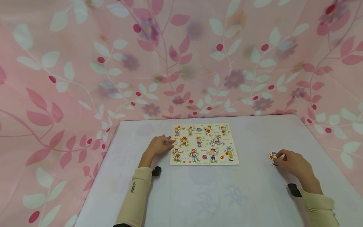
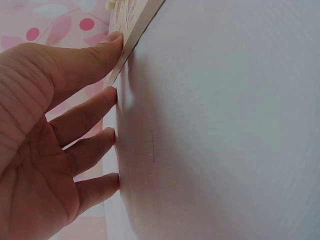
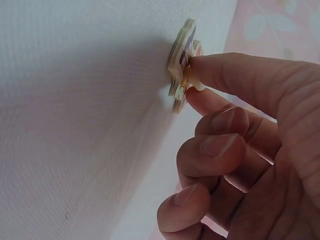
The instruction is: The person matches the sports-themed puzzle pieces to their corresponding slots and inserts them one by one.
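A wooden picture puzzle board with several cartoon sports figures lies flat at the back middle of the table. My left hand is at its left edge. In the left wrist view, the thumb touches the board's side edge, and the other fingers extend down to the tablecloth. Off to the right of the board, my right hand pinches a small wooden puzzle piece between thumb and index finger. The right wrist view shows this puzzle piece tilted close over the cloth, its face partly hidden by the thumb.
A white cloth covers the table. Behind it and along both sides hangs a pink curtain printed with leaves and flowers. A dark wrist strap mount sits at the left sleeve, and another mount at the right.
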A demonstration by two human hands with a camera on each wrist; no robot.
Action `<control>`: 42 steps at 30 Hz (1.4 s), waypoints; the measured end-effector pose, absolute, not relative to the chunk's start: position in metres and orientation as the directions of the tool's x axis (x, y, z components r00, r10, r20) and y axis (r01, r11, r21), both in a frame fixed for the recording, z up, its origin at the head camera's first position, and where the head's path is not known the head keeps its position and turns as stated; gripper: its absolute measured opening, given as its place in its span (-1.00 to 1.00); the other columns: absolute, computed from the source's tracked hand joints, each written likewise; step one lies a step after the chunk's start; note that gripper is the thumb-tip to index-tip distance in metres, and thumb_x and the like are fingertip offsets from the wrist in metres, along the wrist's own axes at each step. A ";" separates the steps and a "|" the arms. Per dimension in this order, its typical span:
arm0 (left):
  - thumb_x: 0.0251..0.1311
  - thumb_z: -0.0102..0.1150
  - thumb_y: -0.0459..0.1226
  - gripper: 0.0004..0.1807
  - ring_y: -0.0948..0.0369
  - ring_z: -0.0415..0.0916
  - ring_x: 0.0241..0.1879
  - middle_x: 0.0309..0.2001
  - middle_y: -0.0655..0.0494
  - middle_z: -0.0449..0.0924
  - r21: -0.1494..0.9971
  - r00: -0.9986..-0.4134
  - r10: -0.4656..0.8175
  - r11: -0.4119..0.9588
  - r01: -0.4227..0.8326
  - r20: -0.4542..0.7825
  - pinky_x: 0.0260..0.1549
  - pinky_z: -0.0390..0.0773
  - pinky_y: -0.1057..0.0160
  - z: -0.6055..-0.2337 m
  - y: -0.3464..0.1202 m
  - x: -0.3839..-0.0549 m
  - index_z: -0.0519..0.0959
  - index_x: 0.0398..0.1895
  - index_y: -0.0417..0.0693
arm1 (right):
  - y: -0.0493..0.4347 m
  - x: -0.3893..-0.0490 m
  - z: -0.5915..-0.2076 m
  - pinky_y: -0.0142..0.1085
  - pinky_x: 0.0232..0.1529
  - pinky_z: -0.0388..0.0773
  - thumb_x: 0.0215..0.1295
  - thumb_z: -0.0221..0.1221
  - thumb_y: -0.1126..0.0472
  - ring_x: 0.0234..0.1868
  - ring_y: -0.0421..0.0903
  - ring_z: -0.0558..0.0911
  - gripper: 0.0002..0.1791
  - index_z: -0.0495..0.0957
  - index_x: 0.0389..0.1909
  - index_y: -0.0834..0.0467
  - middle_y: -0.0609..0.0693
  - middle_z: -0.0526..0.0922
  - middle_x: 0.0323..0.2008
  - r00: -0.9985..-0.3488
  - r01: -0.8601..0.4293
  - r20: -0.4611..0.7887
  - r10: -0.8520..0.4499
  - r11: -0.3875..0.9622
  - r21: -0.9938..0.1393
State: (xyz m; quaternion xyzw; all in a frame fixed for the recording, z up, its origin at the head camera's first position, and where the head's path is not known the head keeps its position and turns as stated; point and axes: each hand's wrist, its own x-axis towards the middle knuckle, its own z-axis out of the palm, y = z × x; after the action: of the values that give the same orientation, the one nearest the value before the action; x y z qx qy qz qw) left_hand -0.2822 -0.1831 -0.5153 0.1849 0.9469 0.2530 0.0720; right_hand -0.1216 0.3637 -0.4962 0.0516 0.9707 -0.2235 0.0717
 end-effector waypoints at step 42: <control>0.16 0.40 -0.09 -0.66 -0.08 0.21 0.39 0.19 0.06 0.55 0.544 -0.927 0.371 0.789 0.286 -0.051 0.37 0.14 -0.08 -0.515 -0.183 -0.282 0.72 0.01 0.11 | 0.272 -0.159 -0.483 -0.28 -0.58 0.29 0.26 0.29 0.08 -0.54 -0.09 0.39 -0.73 0.56 -0.13 0.15 -0.06 0.43 -0.55 -0.993 0.000 -0.107 -0.052 0.897 -0.441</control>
State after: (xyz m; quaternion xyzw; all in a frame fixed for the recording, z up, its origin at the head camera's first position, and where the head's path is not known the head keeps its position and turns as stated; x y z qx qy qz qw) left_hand -0.2818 -0.1828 -0.5150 0.1744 0.9426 0.2739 0.0779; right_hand -0.1591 0.2722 -0.4831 -0.0133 0.9723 -0.2260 0.0582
